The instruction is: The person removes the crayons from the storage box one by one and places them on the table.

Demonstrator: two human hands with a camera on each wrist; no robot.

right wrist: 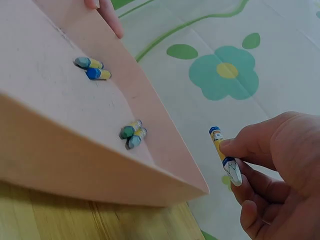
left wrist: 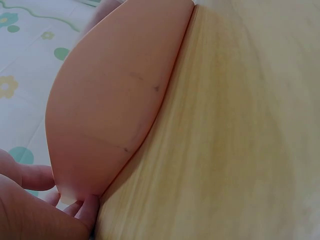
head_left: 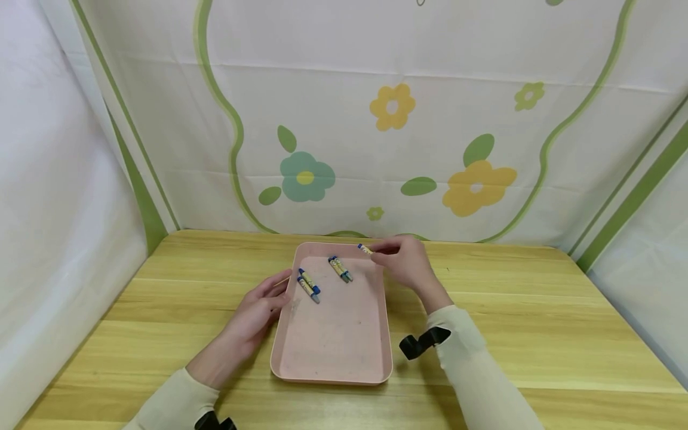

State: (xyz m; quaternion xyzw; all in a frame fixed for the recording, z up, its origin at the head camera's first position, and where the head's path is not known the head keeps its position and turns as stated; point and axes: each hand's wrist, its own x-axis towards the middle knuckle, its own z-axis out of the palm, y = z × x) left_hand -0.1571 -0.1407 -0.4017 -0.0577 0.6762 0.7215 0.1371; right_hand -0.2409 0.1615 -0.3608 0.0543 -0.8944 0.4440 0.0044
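Note:
A shallow pink tray (head_left: 335, 349) lies on the wooden table. My left hand (head_left: 258, 312) is at its left side, and the left wrist view has the fingertips touching the outer wall. Over the far right corner of the tray, my right hand (head_left: 407, 264) pinches a white-tipped crayon (right wrist: 220, 150) with a yellow wrapper and blue bands between thumb and fingers. Inside the tray, two crayons (head_left: 309, 289), one grey-tipped and one blue, lie side by side near the left wall. Two more crayons (head_left: 340, 269), with green and pale bluish tips, lie together toward the far end.
The wooden table (head_left: 510, 334) extends on both sides of the tray. A white cloth (head_left: 344, 101) with flowers and green lines hangs behind it, and white cloth sides (head_left: 64, 197) stand left and right. Black wrist straps (head_left: 424, 342) sit over the pale sleeves.

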